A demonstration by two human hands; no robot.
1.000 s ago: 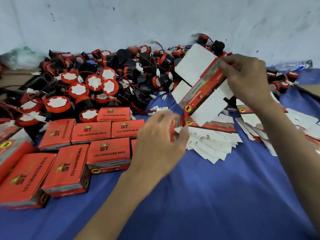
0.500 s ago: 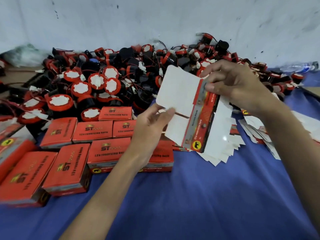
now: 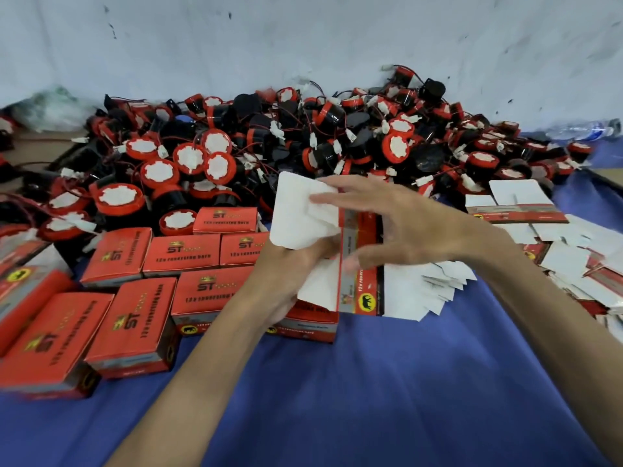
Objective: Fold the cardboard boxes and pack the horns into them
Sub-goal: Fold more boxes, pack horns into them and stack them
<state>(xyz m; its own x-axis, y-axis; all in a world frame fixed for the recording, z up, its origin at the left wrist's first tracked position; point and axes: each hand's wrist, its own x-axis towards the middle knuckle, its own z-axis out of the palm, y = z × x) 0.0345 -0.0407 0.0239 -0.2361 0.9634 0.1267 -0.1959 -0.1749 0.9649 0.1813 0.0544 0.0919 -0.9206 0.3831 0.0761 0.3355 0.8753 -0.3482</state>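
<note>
A flat red-and-white carton blank (image 3: 303, 217) is held upright over the blue cloth, its white flaps turned toward me. My left hand (image 3: 286, 278) grips its lower left part from behind, fingers hidden by the flaps. My right hand (image 3: 401, 224) reaches over the red panel, its fingers spread and touching the upper white flap. A big heap of black-and-red horns (image 3: 303, 136) with wires lies along the wall behind. Several folded red boxes (image 3: 182, 254) stand in rows at the left.
Loose flat carton blanks (image 3: 519, 210) lie scattered at the right, more spread under my hands. A blue cloth (image 3: 337, 399) covers the table. A crumpled plastic bag (image 3: 54, 106) sits at the back left, a bottle (image 3: 586, 129) at the back right.
The carton blank has come down and toward me. My left hand has closed on its lower part. My right hand has let go of the top edge and spread over the flap.
</note>
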